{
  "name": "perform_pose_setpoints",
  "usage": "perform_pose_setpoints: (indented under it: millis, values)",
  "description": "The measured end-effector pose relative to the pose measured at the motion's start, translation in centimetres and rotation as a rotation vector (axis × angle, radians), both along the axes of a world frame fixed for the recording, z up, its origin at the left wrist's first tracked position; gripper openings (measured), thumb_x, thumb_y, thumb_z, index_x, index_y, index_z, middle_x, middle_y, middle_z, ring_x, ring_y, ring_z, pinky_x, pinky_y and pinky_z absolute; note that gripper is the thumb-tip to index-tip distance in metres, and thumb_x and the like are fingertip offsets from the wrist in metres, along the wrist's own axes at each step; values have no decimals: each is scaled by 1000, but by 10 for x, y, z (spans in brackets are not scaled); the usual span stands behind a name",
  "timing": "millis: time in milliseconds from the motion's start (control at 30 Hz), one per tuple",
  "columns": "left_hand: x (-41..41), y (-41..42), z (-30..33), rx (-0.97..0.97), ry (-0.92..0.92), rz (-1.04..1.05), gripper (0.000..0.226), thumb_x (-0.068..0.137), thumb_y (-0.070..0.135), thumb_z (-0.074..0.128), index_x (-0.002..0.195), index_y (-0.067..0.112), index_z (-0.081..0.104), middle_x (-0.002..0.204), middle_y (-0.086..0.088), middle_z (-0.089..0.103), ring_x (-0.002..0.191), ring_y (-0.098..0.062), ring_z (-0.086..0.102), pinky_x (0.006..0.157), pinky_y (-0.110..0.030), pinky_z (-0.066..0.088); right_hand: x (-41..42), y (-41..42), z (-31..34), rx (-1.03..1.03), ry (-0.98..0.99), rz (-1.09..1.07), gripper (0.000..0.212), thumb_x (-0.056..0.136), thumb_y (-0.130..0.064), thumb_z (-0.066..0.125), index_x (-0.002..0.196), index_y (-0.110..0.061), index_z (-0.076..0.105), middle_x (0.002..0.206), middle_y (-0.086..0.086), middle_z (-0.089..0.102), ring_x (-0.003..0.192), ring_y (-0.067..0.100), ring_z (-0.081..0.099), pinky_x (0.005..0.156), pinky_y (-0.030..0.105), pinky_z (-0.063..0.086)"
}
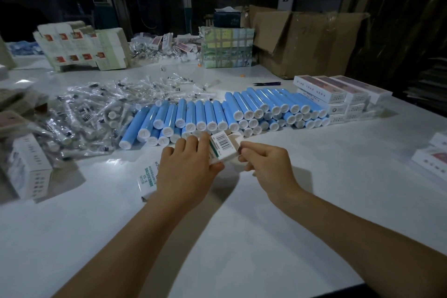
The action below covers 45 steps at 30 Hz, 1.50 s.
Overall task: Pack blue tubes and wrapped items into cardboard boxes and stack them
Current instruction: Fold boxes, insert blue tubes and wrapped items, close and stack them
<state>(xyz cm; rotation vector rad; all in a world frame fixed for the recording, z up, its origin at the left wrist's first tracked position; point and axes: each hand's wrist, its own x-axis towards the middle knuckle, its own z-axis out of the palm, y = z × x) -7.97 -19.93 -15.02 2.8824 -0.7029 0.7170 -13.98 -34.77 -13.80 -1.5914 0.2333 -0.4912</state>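
My left hand point(188, 167) grips a small box point(223, 149) over the bench point(302, 201); right hand point(263, 162) pinches its end flap. Finished boxes point(338, 97) stacked far right. Many blue tubes point(217, 113) and wrapped items point(92, 113) remain unpacked.

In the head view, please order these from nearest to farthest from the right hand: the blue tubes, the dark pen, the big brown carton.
From the right hand:
1. Blue tubes, piled just beyond the fingers, in the middle of the table.
2. Dark pen, lying past the tubes, farther back.
3. Big brown carton, at the back right of the table, flaps open.
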Motion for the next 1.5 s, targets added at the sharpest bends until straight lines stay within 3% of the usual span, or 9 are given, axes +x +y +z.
perform_pose_setpoints:
  millis: [167, 467, 600, 767, 1067, 1267, 1367, 1433, 1500]
  values:
    - [-4, -6, -1, 50, -13, -1, 73, 91, 63, 34, 147, 20, 16, 141, -4, 41, 124, -24, 40, 97, -37, 35, 1, 2, -9, -102, 6, 33, 36, 90, -6, 60, 126, -13, 61, 92, -8, 70, 66, -9, 62, 55, 7, 45]
    - [-9, -5, -3, 87, -27, -53, 72, 91, 63, 32, 146, 19, 18, 134, -1, 45, 118, -22, 42, 93, -35, 34, 11, -3, -12, -141, 53, 59, 57, 90, -10, 62, 142, -14, 41, 54, -14, 59, 53, -4, 57, 52, 11, 43]
    - [-11, -7, -4, 113, -24, -59, 70, 91, 63, 30, 145, 19, 20, 131, 0, 46, 115, -22, 42, 91, -36, 34, 12, -2, -14, -135, 68, 43, 48, 89, -13, 64, 135, -13, 50, 56, -19, 60, 55, -8, 57, 53, 9, 43]
    - [-12, -8, -4, 128, -26, -47, 71, 91, 63, 31, 146, 18, 19, 130, 0, 46, 114, -22, 42, 90, -36, 33, 11, 1, -10, -112, 65, 34, 2, 90, -10, 62, 91, -12, 61, 76, -4, 67, 56, -7, 59, 52, 8, 42]
    - [-16, -9, -4, 151, -42, -43, 70, 93, 62, 29, 145, 15, 20, 129, -2, 45, 112, -22, 43, 88, -37, 33, 11, 4, -15, -250, 53, 66, 10, 95, -10, 53, 92, -17, 59, 96, 2, 66, 84, 7, 64, 62, 12, 47]
    - [-15, -8, 0, 106, -15, -43, 71, 92, 63, 30, 146, 19, 16, 134, 0, 43, 117, -21, 41, 92, -35, 32, 10, -3, -9, -433, 20, -11, 15, 96, -27, 50, 86, -30, 60, 99, 0, 57, 91, 15, 60, 79, 32, 54]
    - [-15, -4, 4, 24, -2, -32, 72, 91, 64, 28, 147, 21, 16, 138, 1, 41, 122, -20, 39, 95, -34, 32, 14, -15, 2, -171, 3, -251, 22, 95, -34, 53, 115, -27, 56, 115, -1, 45, 102, 16, 52, 83, 30, 48]
    - [-16, -2, 6, -14, -4, -21, 72, 90, 65, 27, 147, 22, 17, 140, 1, 40, 123, -20, 39, 95, -34, 32, 17, -20, 8, 303, 86, -261, 38, 93, -36, 57, 126, -17, 50, 113, 4, 56, 100, 20, 55, 83, 36, 48]
    - [-17, -4, 7, -21, -8, -29, 73, 89, 66, 25, 147, 22, 16, 140, 2, 39, 123, -20, 38, 95, -33, 31, 17, -16, 8, 762, 165, -37, 44, 90, -40, 58, 120, -8, 54, 99, 13, 70, 91, 28, 66, 80, 38, 56]
